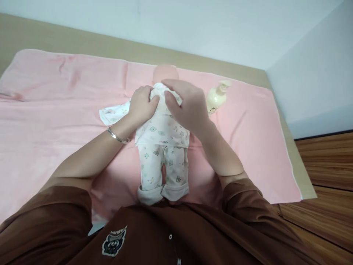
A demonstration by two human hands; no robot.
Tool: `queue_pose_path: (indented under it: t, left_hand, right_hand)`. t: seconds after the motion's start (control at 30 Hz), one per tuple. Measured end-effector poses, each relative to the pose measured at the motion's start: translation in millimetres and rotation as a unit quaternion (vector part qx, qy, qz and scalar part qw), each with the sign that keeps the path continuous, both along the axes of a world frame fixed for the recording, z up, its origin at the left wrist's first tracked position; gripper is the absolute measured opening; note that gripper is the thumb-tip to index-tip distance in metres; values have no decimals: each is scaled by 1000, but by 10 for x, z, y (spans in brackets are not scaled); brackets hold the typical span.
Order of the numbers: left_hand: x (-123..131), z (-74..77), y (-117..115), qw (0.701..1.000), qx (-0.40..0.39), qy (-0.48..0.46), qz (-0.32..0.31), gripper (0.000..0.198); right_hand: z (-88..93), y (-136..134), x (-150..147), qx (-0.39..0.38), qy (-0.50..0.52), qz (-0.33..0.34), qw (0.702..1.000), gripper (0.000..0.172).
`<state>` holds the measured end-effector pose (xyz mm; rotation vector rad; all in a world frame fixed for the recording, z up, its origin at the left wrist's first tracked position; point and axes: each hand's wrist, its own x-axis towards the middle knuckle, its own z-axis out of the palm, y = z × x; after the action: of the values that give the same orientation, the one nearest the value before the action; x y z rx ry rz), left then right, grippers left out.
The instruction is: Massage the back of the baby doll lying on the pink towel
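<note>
A baby doll point(166, 73) lies stretched out on a pink blanket, its bald head away from me and its legs toward my body. It wears a white printed shirt point(162, 130) and matching printed pants point(151, 165) with turned-up cuffs. My left hand point(143, 104) is curled over the doll's shoulder on the left, its thumb lying on the shirt's chest. Over the collar and the other shoulder is my right hand point(187, 103), slightly blurred, with fingers stretched and thumb apart. One shirt sleeve point(114, 113) spreads out flat to the left; my right arm hides the other.
A pale yellow pump bottle point(216, 98) is on the blanket to the right of my right hand. The pink blanket point(256, 147) covers most of the light wooden tabletop point(220, 66). A white wall point(193, 29) rises behind it, and brown wood-grain boards point(328, 184) show at the right.
</note>
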<state>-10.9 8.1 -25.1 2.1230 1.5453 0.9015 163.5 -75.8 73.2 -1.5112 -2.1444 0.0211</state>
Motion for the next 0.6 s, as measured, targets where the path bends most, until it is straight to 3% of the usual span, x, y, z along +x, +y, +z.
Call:
queue_pose_path:
  t: [0.07, 0.13, 0.2, 0.27, 0.3, 0.4, 0.5, 0.6]
  left_hand:
    - [108, 135, -87, 999, -24, 27, 15, 69]
    - [280, 274, -199, 999, -25, 29, -13, 92]
    - [497, 424, -300, 995, -41, -40, -80, 90]
    - [730, 595, -364, 962, -123, -184, -159, 76]
    - [844, 689, -379, 927, -184, -264, -191, 69]
    - [1139, 978, -382, 787, -346, -457, -229, 58]
    - [1333, 1186, -373, 664, -417, -579, -223, 61]
    - [1413, 1244, -371, 582, -448, -647, -204, 63]
  right_hand:
    - [113, 8, 194, 57, 42, -20, 997, 47]
    - [195, 57, 423, 112, 91, -16, 989, 48]
    - [247, 134, 641, 143, 146, -21, 979, 43]
    - [269, 225, 812, 144, 205, -48, 967, 35]
    - [269, 273, 874, 137, 225, -64, 962, 33]
    - [234, 412, 981, 95, 222, -93, 966, 32]
    - [158, 527, 1011, 67, 188, -114, 973, 35]
    - [70, 603, 1008, 53, 168, -110, 978, 40]
